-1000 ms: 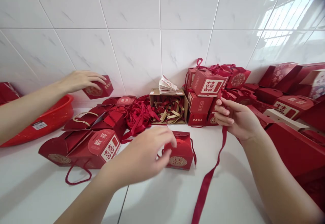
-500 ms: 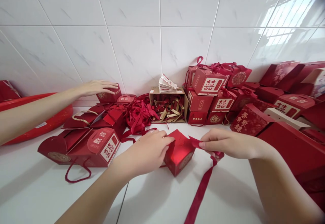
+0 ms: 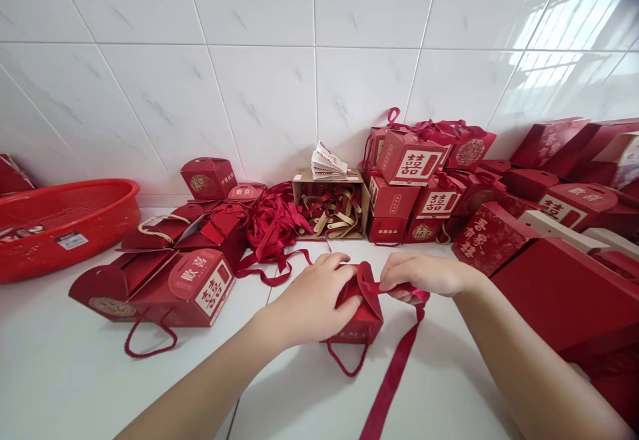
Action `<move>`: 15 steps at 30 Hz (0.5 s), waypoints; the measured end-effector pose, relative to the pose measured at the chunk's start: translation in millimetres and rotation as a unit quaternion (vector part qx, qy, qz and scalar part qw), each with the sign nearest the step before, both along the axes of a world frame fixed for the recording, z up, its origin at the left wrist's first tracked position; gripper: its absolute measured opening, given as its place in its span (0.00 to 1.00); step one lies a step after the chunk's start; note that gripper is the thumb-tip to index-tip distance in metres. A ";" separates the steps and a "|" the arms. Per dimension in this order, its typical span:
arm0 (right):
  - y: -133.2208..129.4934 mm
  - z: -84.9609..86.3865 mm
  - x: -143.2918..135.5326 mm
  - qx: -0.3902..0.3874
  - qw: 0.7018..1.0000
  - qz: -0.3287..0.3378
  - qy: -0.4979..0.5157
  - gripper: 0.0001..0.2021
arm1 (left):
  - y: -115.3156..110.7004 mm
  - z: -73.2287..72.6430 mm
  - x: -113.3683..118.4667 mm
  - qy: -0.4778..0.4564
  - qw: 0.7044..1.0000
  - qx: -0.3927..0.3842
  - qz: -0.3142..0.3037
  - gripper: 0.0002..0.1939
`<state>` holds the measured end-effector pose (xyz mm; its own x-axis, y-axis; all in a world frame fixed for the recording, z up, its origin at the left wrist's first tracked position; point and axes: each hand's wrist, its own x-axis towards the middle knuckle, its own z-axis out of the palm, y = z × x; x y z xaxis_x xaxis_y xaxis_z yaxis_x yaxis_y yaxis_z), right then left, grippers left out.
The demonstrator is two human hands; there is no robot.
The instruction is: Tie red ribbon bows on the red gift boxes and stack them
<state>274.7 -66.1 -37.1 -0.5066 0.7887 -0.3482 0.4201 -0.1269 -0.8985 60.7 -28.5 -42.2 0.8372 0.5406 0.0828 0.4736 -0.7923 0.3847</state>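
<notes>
A small red gift box [image 3: 357,328] with a curved top flap and a twisted cord handle stands on the white surface in front of me. My left hand [image 3: 319,300] grips it from the left and above, fingers bent over its top. At the box's right side my right hand [image 3: 417,275] pinches a dark red ribbon [image 3: 397,367]. One end of the ribbon lies against the top flap; the long tail hangs down toward the near edge. Part of the box is hidden under my left fingers.
Several red boxes [image 3: 200,287] stand at the left, by a red plastic basket [image 3: 100,210]. A heap of ribbon [image 3: 274,223] and an open carton [image 3: 329,233] lie at the back. Stacked boxes [image 3: 414,160] and larger ones [image 3: 564,293] crowd the right.
The box has turned, so its cord handle now faces me. My right hand has brought the ribbon end left to the flap. Another person's arm at the left has gone, leaving a box atop others.
</notes>
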 end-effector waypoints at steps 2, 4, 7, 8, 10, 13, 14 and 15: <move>2.1 -2.9 0.6 -0.002 1.000 -0.013 0.006 0.16 | 0.8 -2.3 1.3 -0.031 0.999 -0.036 0.007 0.13; 4.0 -4.6 0.6 0.005 1.000 -0.022 0.003 0.16 | 2.2 -4.2 2.0 -0.067 0.995 -0.067 0.015 0.13; 5.7 -5.4 -1.6 0.018 0.999 -0.030 -0.004 0.16 | 4.9 -6.7 3.1 -0.108 0.989 -0.096 0.028 0.12; 5.9 -5.4 -3.0 0.022 0.999 -0.031 -0.007 0.17 | 5.7 -7.3 3.6 -0.116 0.987 -0.104 0.033 0.12; 5.3 -5.3 -6.1 0.030 0.999 -0.034 -0.017 0.17 | 7.3 -8.5 4.7 -0.127 0.984 -0.117 0.046 0.10; 1.6 -4.3 -8.8 0.049 0.995 -0.039 -0.080 0.17 | 9.1 -10.5 5.9 -0.144 0.980 -0.117 0.066 0.08; -0.3 -3.7 -8.6 0.071 0.989 -0.049 -0.120 0.18 | 9.7 -11.1 6.0 -0.153 0.979 -0.117 0.071 0.08; -2.2 -2.9 -7.8 0.103 0.979 -0.068 -0.162 0.18 | 10.2 -11.7 6.0 -0.164 0.976 -0.118 0.075 0.07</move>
